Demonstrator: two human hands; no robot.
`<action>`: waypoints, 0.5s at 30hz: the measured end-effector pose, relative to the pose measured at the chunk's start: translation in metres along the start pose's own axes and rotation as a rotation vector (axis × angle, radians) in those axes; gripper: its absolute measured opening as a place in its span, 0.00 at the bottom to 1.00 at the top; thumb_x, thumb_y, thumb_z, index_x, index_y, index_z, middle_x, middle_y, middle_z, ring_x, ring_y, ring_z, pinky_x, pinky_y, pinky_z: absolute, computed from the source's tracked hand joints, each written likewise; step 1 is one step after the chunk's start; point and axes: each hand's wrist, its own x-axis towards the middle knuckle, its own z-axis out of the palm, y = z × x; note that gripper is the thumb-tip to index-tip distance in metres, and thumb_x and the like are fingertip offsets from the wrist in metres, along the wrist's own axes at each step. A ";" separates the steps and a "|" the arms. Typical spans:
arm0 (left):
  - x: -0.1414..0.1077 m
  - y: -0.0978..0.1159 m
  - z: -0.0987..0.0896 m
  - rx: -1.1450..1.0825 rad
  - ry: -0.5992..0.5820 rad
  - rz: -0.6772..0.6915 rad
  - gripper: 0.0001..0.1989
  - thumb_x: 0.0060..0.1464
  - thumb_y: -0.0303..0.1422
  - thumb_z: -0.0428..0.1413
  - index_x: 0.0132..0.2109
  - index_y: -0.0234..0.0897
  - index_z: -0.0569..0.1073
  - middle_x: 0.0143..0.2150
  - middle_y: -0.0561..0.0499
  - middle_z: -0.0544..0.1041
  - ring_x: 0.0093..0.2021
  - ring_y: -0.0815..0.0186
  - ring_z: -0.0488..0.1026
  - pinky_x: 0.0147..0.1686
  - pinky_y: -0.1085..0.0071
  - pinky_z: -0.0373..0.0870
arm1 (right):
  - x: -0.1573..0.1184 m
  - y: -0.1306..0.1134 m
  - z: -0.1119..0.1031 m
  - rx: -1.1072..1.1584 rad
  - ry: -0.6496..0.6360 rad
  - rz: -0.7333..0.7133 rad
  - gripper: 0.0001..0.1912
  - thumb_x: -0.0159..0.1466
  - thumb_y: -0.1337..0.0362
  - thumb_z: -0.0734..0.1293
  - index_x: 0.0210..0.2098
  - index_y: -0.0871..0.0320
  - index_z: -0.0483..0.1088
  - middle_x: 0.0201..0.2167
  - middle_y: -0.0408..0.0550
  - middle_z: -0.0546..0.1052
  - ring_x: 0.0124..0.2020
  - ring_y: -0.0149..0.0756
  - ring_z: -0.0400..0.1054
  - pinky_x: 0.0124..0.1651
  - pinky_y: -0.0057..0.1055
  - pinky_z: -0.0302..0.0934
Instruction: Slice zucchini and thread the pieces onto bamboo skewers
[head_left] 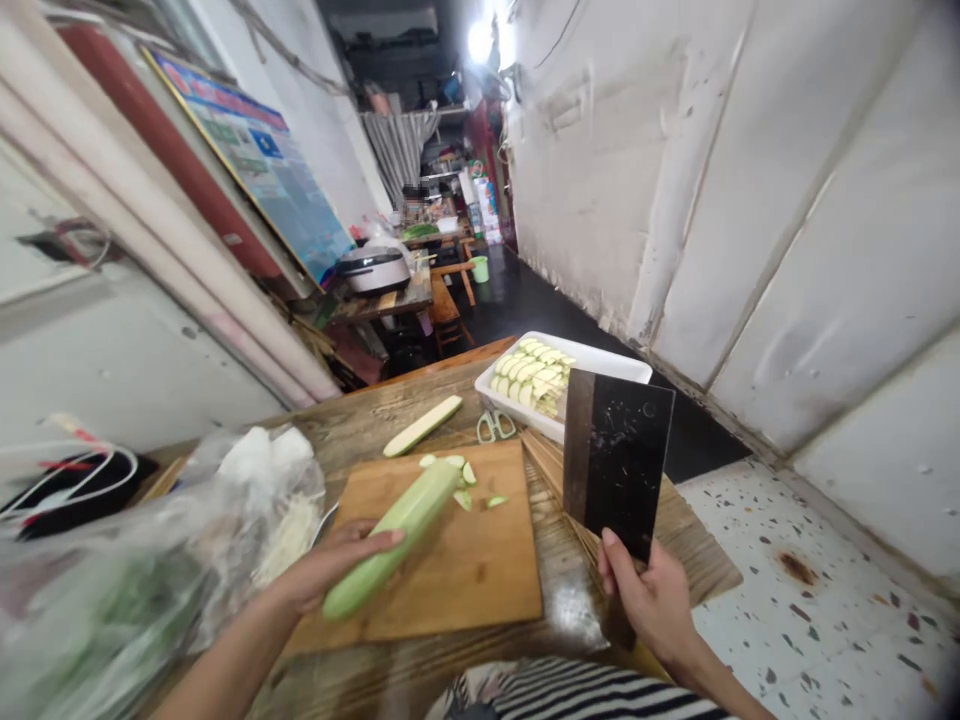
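Observation:
My left hand is wrapped round a pale green zucchini, which lies slanted over the wooden cutting board. At its far end several small cut slices are scattered on the board. In my right hand a cleaver with a dark, wide blade is held upright, to the right of the board. A halved zucchini piece, cut face up, rests on the table just beyond the board. Skewered zucchini slices lie in rows in a white tray farther back.
Green-handled scissors lie between board and tray. Bamboo skewers run along the board's right side, beneath the cleaver. Plastic bags crowd the table's left. A wall stands at right; a second table with a cooker is behind.

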 end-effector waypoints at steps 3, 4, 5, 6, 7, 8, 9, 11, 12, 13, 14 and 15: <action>-0.027 -0.031 0.022 -0.406 -0.163 -0.131 0.25 0.42 0.50 0.59 0.37 0.32 0.72 0.33 0.44 0.77 0.30 0.62 0.74 0.29 0.69 0.70 | -0.004 -0.008 0.004 -0.002 -0.133 0.000 0.21 0.62 0.49 0.60 0.21 0.56 0.62 0.15 0.40 0.66 0.15 0.30 0.61 0.20 0.25 0.56; -0.030 -0.038 0.027 -0.491 -0.179 -0.172 0.25 0.43 0.50 0.59 0.38 0.31 0.72 0.34 0.44 0.78 0.30 0.63 0.74 0.27 0.70 0.70 | -0.005 -0.011 0.006 0.017 -0.184 0.012 0.21 0.62 0.49 0.61 0.21 0.56 0.62 0.15 0.40 0.66 0.15 0.29 0.61 0.18 0.24 0.55; -0.029 -0.042 0.029 -0.559 -0.188 -0.211 0.25 0.44 0.50 0.58 0.39 0.30 0.72 0.34 0.43 0.77 0.30 0.63 0.75 0.27 0.71 0.71 | -0.007 -0.014 0.009 0.036 -0.238 0.021 0.21 0.62 0.49 0.61 0.21 0.57 0.61 0.16 0.40 0.66 0.15 0.28 0.61 0.18 0.24 0.55; -0.026 -0.045 0.029 -0.619 -0.195 -0.242 0.26 0.46 0.51 0.56 0.40 0.30 0.72 0.35 0.42 0.77 0.30 0.64 0.75 0.27 0.71 0.71 | -0.009 -0.016 0.012 0.051 -0.292 0.030 0.21 0.63 0.49 0.61 0.21 0.57 0.61 0.16 0.40 0.66 0.15 0.28 0.61 0.18 0.24 0.54; -0.022 -0.047 0.028 -0.674 -0.200 -0.260 0.26 0.48 0.51 0.55 0.41 0.29 0.72 0.36 0.41 0.77 0.31 0.64 0.75 0.27 0.72 0.72 | -0.011 -0.018 0.014 0.061 -0.341 0.041 0.20 0.63 0.49 0.60 0.22 0.57 0.61 0.16 0.40 0.66 0.15 0.27 0.61 0.18 0.23 0.54; -0.018 -0.047 0.025 -0.721 -0.211 -0.268 0.27 0.49 0.50 0.54 0.42 0.28 0.72 0.36 0.41 0.77 0.32 0.64 0.75 0.28 0.72 0.72 | -0.013 -0.018 0.017 0.064 -0.383 0.053 0.20 0.63 0.49 0.60 0.22 0.57 0.61 0.17 0.40 0.66 0.15 0.27 0.61 0.18 0.23 0.54; -0.013 -0.047 0.023 -0.754 -0.223 -0.272 0.27 0.50 0.50 0.53 0.43 0.27 0.72 0.37 0.40 0.77 0.33 0.64 0.75 0.29 0.72 0.73 | -0.015 -0.019 0.018 0.060 -0.418 0.064 0.20 0.63 0.49 0.60 0.22 0.57 0.61 0.17 0.39 0.66 0.15 0.27 0.61 0.18 0.23 0.54; -0.007 -0.046 0.018 -0.750 -0.237 -0.269 0.28 0.51 0.51 0.52 0.42 0.26 0.72 0.37 0.38 0.77 0.35 0.63 0.76 0.33 0.71 0.73 | -0.017 -0.019 0.019 0.032 -0.480 0.074 0.20 0.64 0.50 0.58 0.24 0.57 0.60 0.17 0.39 0.66 0.15 0.27 0.61 0.18 0.23 0.54; -0.005 -0.045 0.017 -0.705 -0.219 -0.256 0.28 0.50 0.51 0.51 0.41 0.26 0.72 0.37 0.38 0.77 0.35 0.62 0.76 0.34 0.70 0.73 | -0.016 -0.020 0.018 0.001 -0.513 0.062 0.19 0.65 0.50 0.57 0.25 0.57 0.60 0.18 0.39 0.67 0.15 0.27 0.61 0.18 0.23 0.54; -0.005 -0.046 0.016 -0.624 -0.167 -0.228 0.28 0.50 0.52 0.51 0.41 0.27 0.72 0.35 0.39 0.77 0.35 0.61 0.76 0.34 0.68 0.73 | -0.014 -0.021 0.016 -0.046 -0.544 0.038 0.19 0.66 0.51 0.56 0.26 0.57 0.60 0.18 0.40 0.67 0.16 0.28 0.62 0.19 0.23 0.55; -0.005 -0.047 0.016 -0.501 -0.081 -0.179 0.28 0.49 0.53 0.51 0.40 0.29 0.71 0.34 0.40 0.77 0.35 0.59 0.76 0.34 0.66 0.73 | -0.011 -0.023 0.014 -0.114 -0.570 -0.002 0.18 0.67 0.52 0.55 0.27 0.57 0.60 0.19 0.41 0.68 0.17 0.29 0.63 0.20 0.24 0.56; -0.006 -0.049 0.017 -0.336 0.034 -0.113 0.28 0.48 0.54 0.51 0.39 0.31 0.71 0.32 0.43 0.78 0.34 0.58 0.76 0.34 0.64 0.73 | -0.007 -0.026 0.011 -0.200 -0.590 -0.057 0.17 0.67 0.53 0.54 0.28 0.57 0.60 0.19 0.41 0.69 0.19 0.31 0.65 0.22 0.25 0.56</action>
